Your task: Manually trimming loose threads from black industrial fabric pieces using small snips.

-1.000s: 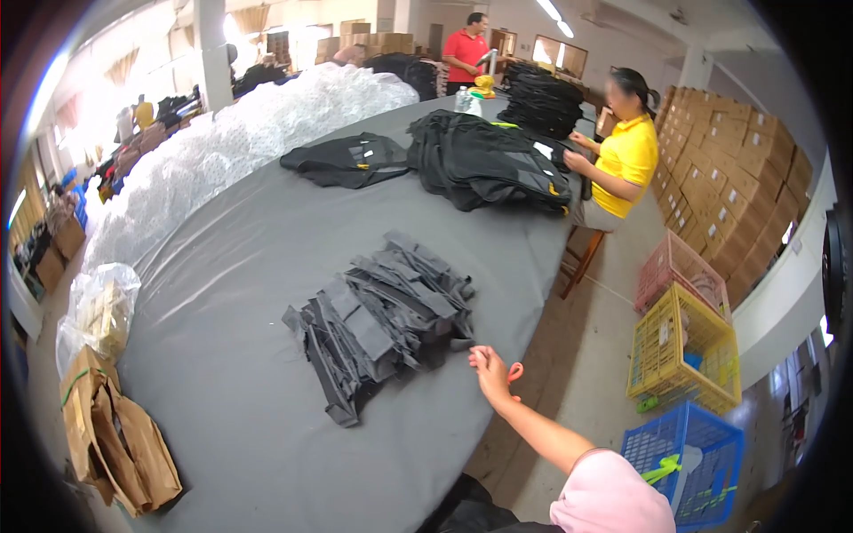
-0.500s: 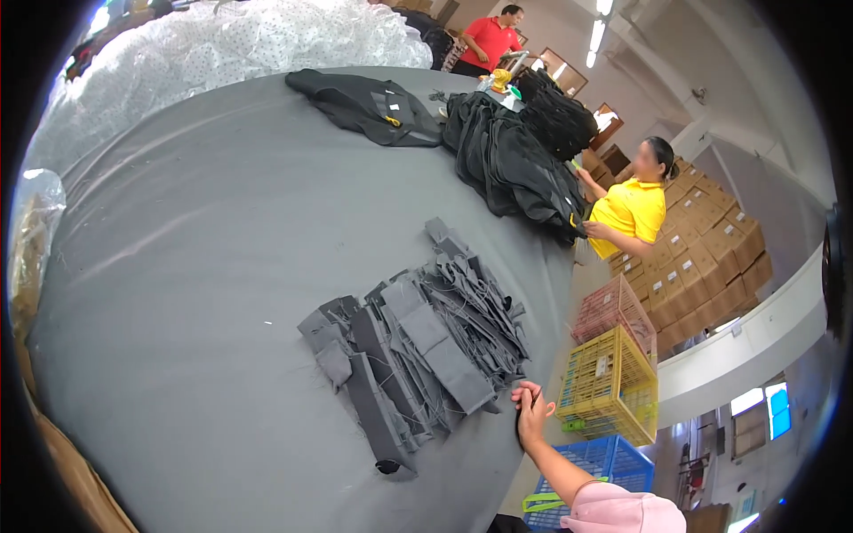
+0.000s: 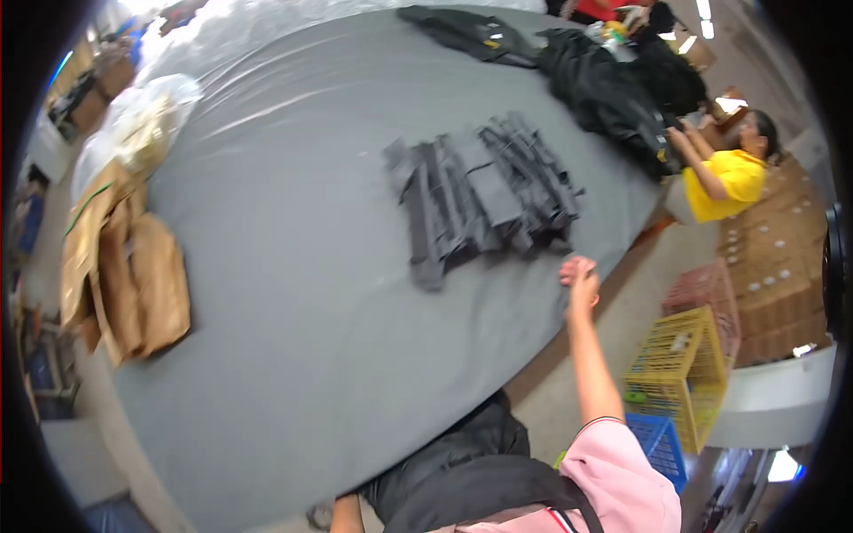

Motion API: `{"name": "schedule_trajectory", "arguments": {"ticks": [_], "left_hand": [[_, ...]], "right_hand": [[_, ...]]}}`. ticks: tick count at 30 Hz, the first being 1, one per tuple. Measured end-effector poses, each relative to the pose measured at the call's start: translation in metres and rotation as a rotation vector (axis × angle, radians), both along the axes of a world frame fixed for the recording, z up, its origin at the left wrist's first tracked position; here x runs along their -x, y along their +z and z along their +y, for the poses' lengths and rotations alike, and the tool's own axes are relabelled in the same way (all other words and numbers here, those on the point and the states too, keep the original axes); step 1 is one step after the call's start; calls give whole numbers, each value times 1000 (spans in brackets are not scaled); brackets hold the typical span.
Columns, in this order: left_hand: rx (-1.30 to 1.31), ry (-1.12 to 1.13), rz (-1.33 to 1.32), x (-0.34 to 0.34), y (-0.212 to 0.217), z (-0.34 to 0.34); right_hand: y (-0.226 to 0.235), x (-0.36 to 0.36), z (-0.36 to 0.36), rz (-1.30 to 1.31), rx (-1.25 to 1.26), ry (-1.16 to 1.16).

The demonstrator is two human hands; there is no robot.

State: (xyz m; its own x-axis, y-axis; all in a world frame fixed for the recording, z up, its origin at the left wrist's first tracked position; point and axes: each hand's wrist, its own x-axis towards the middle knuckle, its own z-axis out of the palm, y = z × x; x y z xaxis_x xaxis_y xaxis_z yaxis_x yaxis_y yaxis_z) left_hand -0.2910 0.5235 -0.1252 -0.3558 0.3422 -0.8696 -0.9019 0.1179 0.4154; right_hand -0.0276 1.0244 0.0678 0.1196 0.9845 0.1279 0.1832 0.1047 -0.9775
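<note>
My right hand [image 3: 580, 280] is at the table's right edge, just below a row of dark grey fabric strips [image 3: 493, 197]. Its fingers are curled closed, and anything inside them is hidden. The strips lie side by side in an overlapping bunch, slightly blurred, with loose threads hard to make out. Only a short piece of my left arm [image 3: 346, 515] shows at the lower edge, beside a small dark shape, and its fingers cannot be made out. A grey cover [image 3: 293, 338] spreads over the large table under the strips.
Black garments [image 3: 604, 93] heap at the far right, where a person in a yellow shirt [image 3: 724, 186] handles them. Yellow [image 3: 675, 364], pink [image 3: 706, 298] and blue [image 3: 657, 444] crates stand right of the table. Brown paper [image 3: 147, 275] and clear plastic [image 3: 138, 133] lie along the left edge.
The view has swung so that the table and strips sit higher and farther right. My lap and left arm have come into it. My right hand stays at the table edge, fingers more curled.
</note>
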Motion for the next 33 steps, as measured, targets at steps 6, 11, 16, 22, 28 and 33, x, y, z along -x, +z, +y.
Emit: {"name": "schedule_trajectory", "arguments": {"ticks": [6, 11, 16, 22, 28, 33], "left_hand": [[353, -572, 159, -37, 116, -185], [-74, -643, 524, 25, 299, -101], [-293, -292, 1009, 53, 318, 37], [-483, -347, 747, 70, 289, 166], [-847, -180, 48, 71, 262, 224], [-700, -51, 295, 62, 253, 201]], "right_hand": [[75, 62, -106, -137, 1, 238], [78, 143, -142, -398, -161, 712], [47, 220, -131, -877, -108, 619], [18, 206, -121, -395, 235, 711], [57, 195, -181, 511, 942, 976], [44, 188, -200, 183, 831, 1127]]}}
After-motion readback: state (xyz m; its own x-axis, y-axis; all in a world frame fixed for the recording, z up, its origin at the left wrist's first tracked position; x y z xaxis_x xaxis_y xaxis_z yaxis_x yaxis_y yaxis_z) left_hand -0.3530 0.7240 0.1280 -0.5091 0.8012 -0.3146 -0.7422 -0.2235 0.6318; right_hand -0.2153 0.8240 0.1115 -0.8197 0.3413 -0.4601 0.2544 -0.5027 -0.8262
